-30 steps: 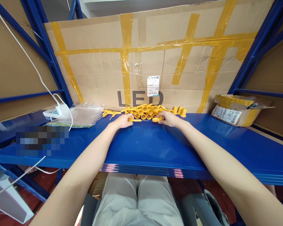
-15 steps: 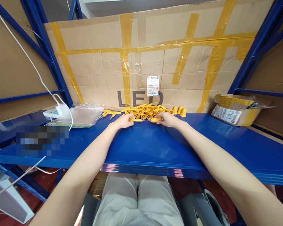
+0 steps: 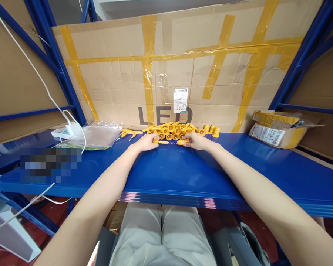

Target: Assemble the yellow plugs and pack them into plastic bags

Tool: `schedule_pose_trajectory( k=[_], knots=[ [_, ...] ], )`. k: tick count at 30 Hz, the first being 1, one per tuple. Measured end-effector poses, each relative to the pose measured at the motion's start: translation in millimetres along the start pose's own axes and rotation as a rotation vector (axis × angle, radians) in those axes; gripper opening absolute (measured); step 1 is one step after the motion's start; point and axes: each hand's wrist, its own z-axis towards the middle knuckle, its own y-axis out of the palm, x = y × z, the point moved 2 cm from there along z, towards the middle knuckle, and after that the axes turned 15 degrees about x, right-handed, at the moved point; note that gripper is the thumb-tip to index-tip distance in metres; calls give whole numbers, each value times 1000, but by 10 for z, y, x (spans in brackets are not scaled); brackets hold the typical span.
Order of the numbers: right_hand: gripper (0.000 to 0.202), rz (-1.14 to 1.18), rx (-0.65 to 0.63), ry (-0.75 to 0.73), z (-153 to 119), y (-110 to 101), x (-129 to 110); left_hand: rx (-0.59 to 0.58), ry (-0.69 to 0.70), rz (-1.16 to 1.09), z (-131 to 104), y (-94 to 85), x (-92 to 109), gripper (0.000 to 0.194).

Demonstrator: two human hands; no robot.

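Note:
My left hand (image 3: 149,142) is closed in a pinch on a yellow ribbed piece (image 3: 163,142), whose narrow end points right. My right hand (image 3: 194,141) pinches another yellow piece (image 3: 183,141), pointing left. A thin silver spiral (image 3: 172,143) spans the gap between the two pieces; whether it joins both is too small to tell. Just behind the hands is a heap of yellow cup-shaped parts (image 3: 171,128), their open ends facing me. Left of the heap lie yellow branched pieces with dark spiral tips (image 3: 131,133).
Several yellow cups (image 3: 215,132) stand right of the heap on the blue shelf (image 3: 180,173). Plastic bags (image 3: 100,135) and a white plug with a cable (image 3: 73,129) are at left. An opened small carton (image 3: 277,129) sits right. A large taped cardboard panel (image 3: 122,85) closes the back.
Both hands keep nearly the same place and grip. The yellow piece in my left hand has shifted very slightly right and down, and the right-hand piece looks slightly turned.

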Motion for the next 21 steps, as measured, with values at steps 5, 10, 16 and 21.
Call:
schedule_pose_trajectory(
  k=[5,10,16,21],
  knots=[
    [35,0,-12,16,-4,9,8,0,-16,-14,7,2,-1,29],
    [34,7,-18,22,-8,11,-22,-8,-8,-19,5,3,3,29],
    [33,66,-9,7,-15,-4,-111,-27,-4,-72,-21,3,78,30],
    [35,81,-13,12,-20,12,-145,-82,-10,-125,-48,21,174,36]
  ],
)
